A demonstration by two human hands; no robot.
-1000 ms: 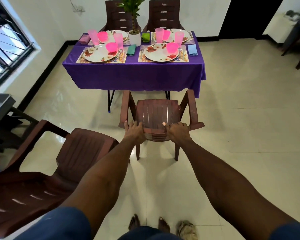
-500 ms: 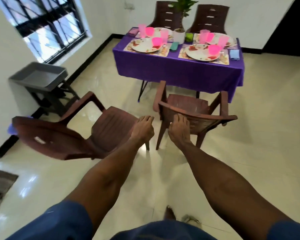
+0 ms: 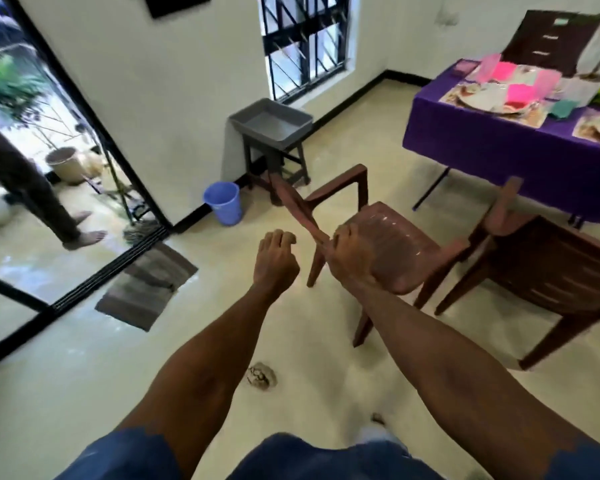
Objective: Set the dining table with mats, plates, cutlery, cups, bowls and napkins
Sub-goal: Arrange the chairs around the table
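My right hand (image 3: 349, 259) grips the near end of the backrest of a brown plastic armchair (image 3: 399, 244), which stands side-on on the floor. My left hand (image 3: 274, 261) hovers just left of that backrest, its fingers curled and holding nothing. At the upper right stands the dining table under a purple cloth (image 3: 471, 147). On it are floral mats, a plate (image 3: 489, 98), pink cups (image 3: 518, 93) and a teal napkin (image 3: 565, 107), all blurred.
A second brown chair (image 3: 551, 268) stands at the table's near side, right of the first. Along the wall are a grey tub on a stool (image 3: 271, 123) and a blue bucket (image 3: 223, 202). A doormat (image 3: 146, 289) lies by the doorway, where another person's legs (image 3: 32, 188) stand.
My view has swung left, away from the table. My right hand left the chair at the table and now grips the other chair's backrest. My left hand hangs free.
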